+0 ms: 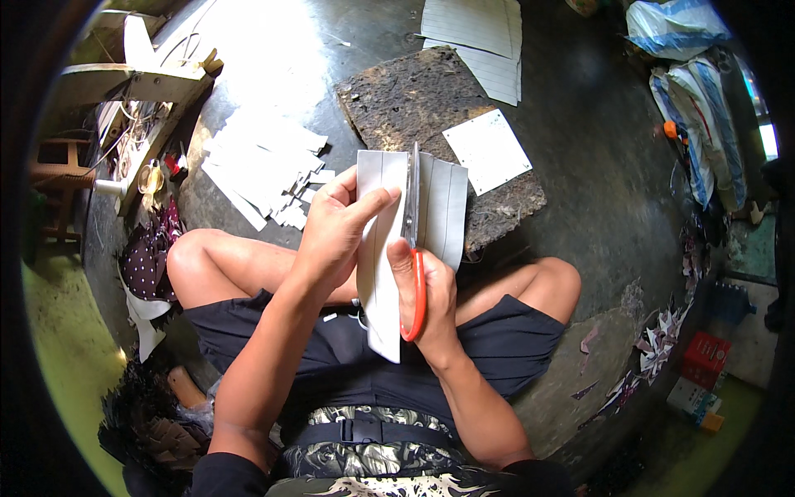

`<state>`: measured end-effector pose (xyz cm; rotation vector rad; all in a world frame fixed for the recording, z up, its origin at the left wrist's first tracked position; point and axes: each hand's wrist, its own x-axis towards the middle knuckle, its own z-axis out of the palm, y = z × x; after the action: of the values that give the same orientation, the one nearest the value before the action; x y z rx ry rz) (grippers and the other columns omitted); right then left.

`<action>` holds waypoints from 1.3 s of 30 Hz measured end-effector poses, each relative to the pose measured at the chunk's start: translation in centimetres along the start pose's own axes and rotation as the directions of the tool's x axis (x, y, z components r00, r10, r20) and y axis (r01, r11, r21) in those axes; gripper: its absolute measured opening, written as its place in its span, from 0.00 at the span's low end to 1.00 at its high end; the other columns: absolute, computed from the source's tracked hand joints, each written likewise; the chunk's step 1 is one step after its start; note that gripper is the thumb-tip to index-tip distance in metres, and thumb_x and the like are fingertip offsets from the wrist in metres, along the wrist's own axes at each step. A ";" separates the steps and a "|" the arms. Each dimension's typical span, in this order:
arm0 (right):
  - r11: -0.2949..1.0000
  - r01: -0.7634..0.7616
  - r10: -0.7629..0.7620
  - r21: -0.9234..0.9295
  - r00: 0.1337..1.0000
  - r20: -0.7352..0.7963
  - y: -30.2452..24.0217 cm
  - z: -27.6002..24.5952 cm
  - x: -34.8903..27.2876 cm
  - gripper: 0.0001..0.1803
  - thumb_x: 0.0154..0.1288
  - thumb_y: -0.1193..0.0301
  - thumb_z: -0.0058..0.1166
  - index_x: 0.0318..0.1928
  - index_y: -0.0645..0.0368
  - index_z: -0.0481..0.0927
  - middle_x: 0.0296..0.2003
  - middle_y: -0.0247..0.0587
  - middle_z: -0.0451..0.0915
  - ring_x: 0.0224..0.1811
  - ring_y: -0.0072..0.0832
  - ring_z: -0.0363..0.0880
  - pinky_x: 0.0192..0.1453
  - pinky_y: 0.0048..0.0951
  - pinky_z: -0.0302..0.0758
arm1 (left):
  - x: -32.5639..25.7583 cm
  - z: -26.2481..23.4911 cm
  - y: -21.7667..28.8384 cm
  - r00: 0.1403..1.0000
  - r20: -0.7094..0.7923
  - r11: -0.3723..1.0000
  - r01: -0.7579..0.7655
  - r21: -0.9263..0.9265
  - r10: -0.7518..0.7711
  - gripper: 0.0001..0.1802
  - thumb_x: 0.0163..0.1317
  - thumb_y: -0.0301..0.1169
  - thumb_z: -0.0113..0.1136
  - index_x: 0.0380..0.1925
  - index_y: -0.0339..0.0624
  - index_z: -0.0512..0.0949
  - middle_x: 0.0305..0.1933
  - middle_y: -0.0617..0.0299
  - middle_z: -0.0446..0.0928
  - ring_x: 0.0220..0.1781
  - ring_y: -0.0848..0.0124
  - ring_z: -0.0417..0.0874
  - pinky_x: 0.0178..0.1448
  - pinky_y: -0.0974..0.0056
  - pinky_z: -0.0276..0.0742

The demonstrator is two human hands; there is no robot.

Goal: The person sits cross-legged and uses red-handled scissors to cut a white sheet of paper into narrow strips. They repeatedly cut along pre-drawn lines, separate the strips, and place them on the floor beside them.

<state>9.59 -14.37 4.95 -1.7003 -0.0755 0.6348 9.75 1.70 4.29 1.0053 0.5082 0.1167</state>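
Observation:
My left hand (331, 228) pinches a white lined sheet (377, 265) between thumb and fingers, above my lap. In my right hand (435, 298) is a pair of scissors (418, 290) with red handles, its blades pointing away from me. The blades lie along the sheet, with a long strip on their left and a folded or layered part (443, 203) on their right. Whether the blades are fully closed cannot be made out. Beyond my left hand, a pile of cut white strips (257, 161) lies on the dark floor.
A rough dark board (406, 91) lies ahead, bearing a white square plate (489, 151) with small holes. Lined sheets (484, 66) lie past it. A wooden frame (157, 91) and polka-dot cloth (149, 265) are at left; white-and-blue sacks (700, 116), scraps (662, 335) and a red box (706, 358) at right.

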 end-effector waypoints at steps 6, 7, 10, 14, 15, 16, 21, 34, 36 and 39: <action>0.997 0.001 -0.011 0.071 0.991 0.136 -0.5 -0.6 -0.1 0.17 0.78 0.60 0.65 0.40 0.63 0.81 0.30 0.29 0.80 0.31 0.15 0.75 0.34 0.23 0.72 | -1.1 -1.0 0.1 0.999 -0.042 1.000 0.001 -0.028 -0.002 0.17 0.72 0.28 0.70 0.58 0.34 0.81 0.49 0.63 0.86 0.49 0.77 0.86 0.55 0.69 0.84; 0.990 -0.012 -0.011 0.141 0.987 0.163 -0.6 -0.4 -0.2 0.14 0.77 0.64 0.66 0.42 0.65 0.82 0.32 0.30 0.82 0.32 0.15 0.77 0.35 0.23 0.73 | -1.9 -1.3 0.1 0.998 -0.064 0.998 0.024 -0.052 -0.027 0.17 0.73 0.29 0.69 0.58 0.35 0.81 0.49 0.63 0.86 0.49 0.77 0.86 0.54 0.69 0.84; 0.980 -0.003 -0.030 0.198 0.986 0.162 -1.1 -0.1 -0.6 0.09 0.74 0.72 0.65 0.46 0.67 0.84 0.35 0.33 0.85 0.34 0.17 0.80 0.39 0.23 0.77 | -5.0 -3.6 1.0 0.973 0.036 0.970 0.229 -0.084 -0.227 0.17 0.77 0.35 0.66 0.59 0.39 0.79 0.49 0.66 0.84 0.49 0.79 0.85 0.48 0.71 0.83; 0.987 0.084 -0.109 0.137 0.975 0.191 -1.9 0.2 -0.2 0.08 0.73 0.72 0.66 0.39 0.63 0.81 0.31 0.30 0.80 0.32 0.16 0.76 0.36 0.23 0.73 | -11.2 -5.8 1.6 0.889 0.276 0.930 0.333 0.155 -0.364 0.25 0.73 0.31 0.69 0.67 0.38 0.77 0.47 0.65 0.85 0.48 0.77 0.85 0.47 0.69 0.82; 0.989 0.061 -0.088 0.132 0.974 0.211 -2.0 0.4 -0.1 0.09 0.73 0.71 0.66 0.39 0.62 0.80 0.30 0.30 0.80 0.31 0.15 0.75 0.35 0.23 0.73 | -12.2 -6.2 1.7 0.853 0.332 0.915 0.373 0.152 -0.402 0.24 0.72 0.29 0.70 0.65 0.38 0.78 0.47 0.65 0.85 0.47 0.77 0.85 0.46 0.68 0.83; 0.991 0.044 -0.072 0.125 0.970 0.231 -2.1 0.8 0.2 0.09 0.73 0.71 0.66 0.38 0.61 0.80 0.30 0.29 0.79 0.30 0.15 0.74 0.35 0.23 0.72 | -13.1 -6.5 1.8 0.813 0.382 0.897 0.418 0.142 -0.439 0.23 0.71 0.27 0.71 0.64 0.37 0.79 0.47 0.64 0.86 0.46 0.77 0.85 0.46 0.67 0.83; 0.975 0.002 -0.065 0.221 0.958 0.279 -1.5 2.0 -0.1 0.26 0.77 0.48 0.64 0.35 0.59 0.78 0.22 0.26 0.73 0.24 0.14 0.70 0.28 0.22 0.67 | -14.4 -7.1 2.6 0.874 0.291 0.920 0.355 0.167 -0.390 0.14 0.71 0.27 0.71 0.54 0.35 0.84 0.41 0.63 0.87 0.39 0.75 0.86 0.46 0.66 0.85; 0.981 0.034 0.052 -0.190 0.900 0.433 2.2 0.1 -10.2 0.33 0.75 0.41 0.62 0.38 0.63 0.74 0.26 0.46 0.74 0.28 0.31 0.72 0.37 0.35 0.74 | -10.0 -8.4 5.3 0.988 0.116 0.966 0.073 0.247 -0.104 0.18 0.69 0.27 0.73 0.57 0.35 0.81 0.47 0.63 0.87 0.45 0.78 0.86 0.48 0.70 0.82; 0.973 0.036 0.065 -0.226 0.904 0.422 1.7 0.3 -10.0 0.33 0.75 0.41 0.62 0.37 0.63 0.74 0.25 0.45 0.74 0.27 0.31 0.72 0.36 0.36 0.74 | -10.0 -8.1 5.2 0.984 0.126 0.963 0.090 0.253 -0.125 0.18 0.70 0.26 0.72 0.56 0.35 0.81 0.49 0.63 0.87 0.48 0.77 0.86 0.51 0.69 0.83; 0.973 0.080 0.010 -0.215 0.923 0.385 1.4 0.9 -9.7 0.33 0.77 0.40 0.59 0.36 0.62 0.75 0.22 0.36 0.71 0.26 0.23 0.68 0.31 0.31 0.69 | -10.3 -7.8 4.9 0.985 0.114 0.970 0.100 0.222 -0.128 0.18 0.70 0.27 0.72 0.57 0.35 0.81 0.51 0.62 0.87 0.51 0.76 0.87 0.54 0.68 0.84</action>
<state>0.60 -17.70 7.12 -1.7657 -0.4738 0.9571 -2.17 7.06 8.61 1.1842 0.4671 -0.1077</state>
